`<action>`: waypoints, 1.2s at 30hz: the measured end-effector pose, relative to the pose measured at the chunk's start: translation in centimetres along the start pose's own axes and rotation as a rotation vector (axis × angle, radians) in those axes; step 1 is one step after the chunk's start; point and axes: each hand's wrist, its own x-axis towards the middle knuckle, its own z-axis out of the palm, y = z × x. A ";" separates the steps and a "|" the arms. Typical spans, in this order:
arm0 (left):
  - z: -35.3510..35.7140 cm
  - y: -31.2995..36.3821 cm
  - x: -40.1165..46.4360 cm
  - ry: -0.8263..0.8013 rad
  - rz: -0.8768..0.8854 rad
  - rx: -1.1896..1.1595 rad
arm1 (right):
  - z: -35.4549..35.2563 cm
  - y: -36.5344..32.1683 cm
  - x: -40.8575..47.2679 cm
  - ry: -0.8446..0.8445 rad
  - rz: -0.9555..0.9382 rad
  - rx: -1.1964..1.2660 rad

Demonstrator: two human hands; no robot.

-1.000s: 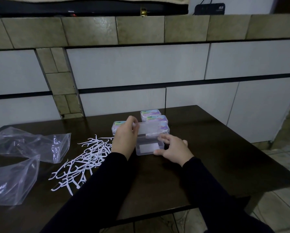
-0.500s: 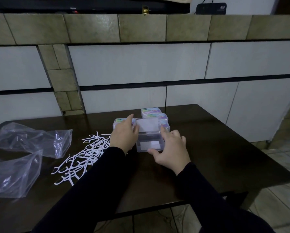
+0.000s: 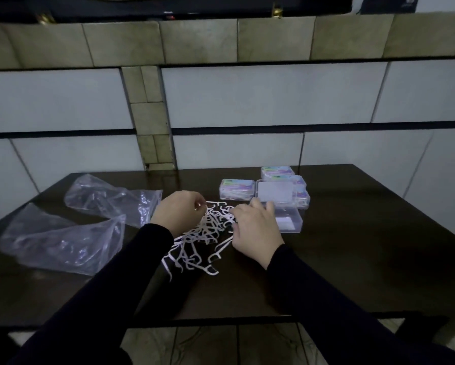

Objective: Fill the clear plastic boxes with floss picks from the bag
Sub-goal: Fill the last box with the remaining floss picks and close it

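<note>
White plastic floss picks (image 3: 202, 233) lie in a loose tangled heap on the dark wooden table (image 3: 353, 246), and both hands work at its far end; the left hand (image 3: 177, 213) has its fingers curled and pinches a pick at the top of the heap; the right hand (image 3: 255, 227) rests on the right side of the heap with fingers bent over the picks, though whether it grips any I cannot tell; just beside the right hand, toward the table's right, stands the open clear plastic box (image 3: 284, 209), its lid raised upright behind it; closed clear boxes with coloured labels (image 3: 237, 189) sit behind it toward the table's far edge, one to the left and a small stack behind the lid; two crumpled clear plastic bags (image 3: 63, 241) lie near the table's left edge; black sleeves (image 3: 110, 299) cover both arms.
</note>
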 end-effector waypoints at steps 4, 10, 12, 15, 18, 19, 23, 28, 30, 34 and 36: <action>0.4 -2.3 -0.5 -0.062 -0.122 0.121 | 0.0 -1.6 1.7 -0.108 0.157 -0.276; 0.9 -2.7 -0.4 -0.214 -0.195 0.184 | 1.2 -2.8 3.7 -0.251 0.198 -0.413; 0.9 -2.6 -0.3 -0.250 -0.154 0.099 | 1.4 -2.7 4.3 -0.256 0.177 -0.376; 1.0 -3.1 -0.1 -0.257 -0.064 0.029 | 1.3 -2.4 4.6 -0.209 0.101 -0.273; 0.8 -3.7 0.0 -0.267 -0.009 0.012 | 1.1 -1.9 4.7 -0.172 0.075 -0.193; 0.7 -3.8 0.0 -0.287 -0.005 0.027 | 1.0 -1.7 4.7 -0.183 0.087 -0.201; 0.4 -3.2 -0.3 -0.360 -0.031 0.140 | 0.5 -1.3 5.0 -0.267 0.103 -0.236; 0.7 -2.9 -0.3 -0.305 0.012 0.043 | 0.8 -1.2 5.3 -0.277 0.112 -0.113; 0.8 -2.7 -0.3 -0.284 0.026 0.039 | 1.1 -1.1 5.3 -0.233 0.118 -0.122; 1.3 -2.4 -0.3 -0.240 0.001 0.108 | 1.3 -1.3 5.4 -0.236 0.139 -0.172; 1.5 -2.1 -0.4 -0.232 -0.032 0.147 | 1.4 -1.6 5.5 -0.247 0.154 -0.184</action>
